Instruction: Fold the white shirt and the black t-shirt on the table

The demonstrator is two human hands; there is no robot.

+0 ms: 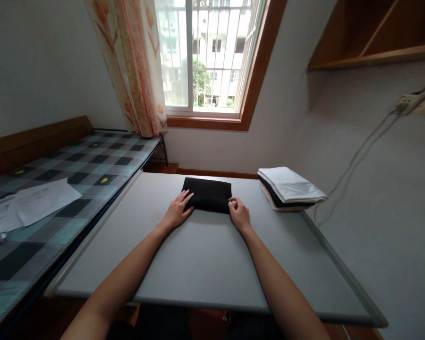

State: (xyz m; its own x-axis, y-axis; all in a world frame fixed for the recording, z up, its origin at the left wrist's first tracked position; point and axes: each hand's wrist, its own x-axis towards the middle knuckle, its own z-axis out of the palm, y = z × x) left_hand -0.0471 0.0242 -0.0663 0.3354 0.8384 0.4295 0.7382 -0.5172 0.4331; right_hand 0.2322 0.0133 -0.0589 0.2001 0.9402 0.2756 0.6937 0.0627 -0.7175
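Observation:
A folded black cloth (212, 194), apparently a garment, lies flat as a neat rectangle on the white table (205, 255). My left hand (178, 208) rests on its left edge, palm down with the fingers spread. At the lower right corner, the curled fingers of my right hand (239, 211) pinch the cloth's edge. Off to the right sits a stack of folded cloths, with a white cloth (290, 184) on top and a black layer and a pale layer beneath.
Left of the table stands a bed with a checkered mattress (113, 160), and loose papers (38, 203) lie on it. A barred window (212, 61) and a flowered curtain (138, 71) are behind. A wooden shelf (378, 56) and a power outlet (409, 104) with cables are on the right wall.

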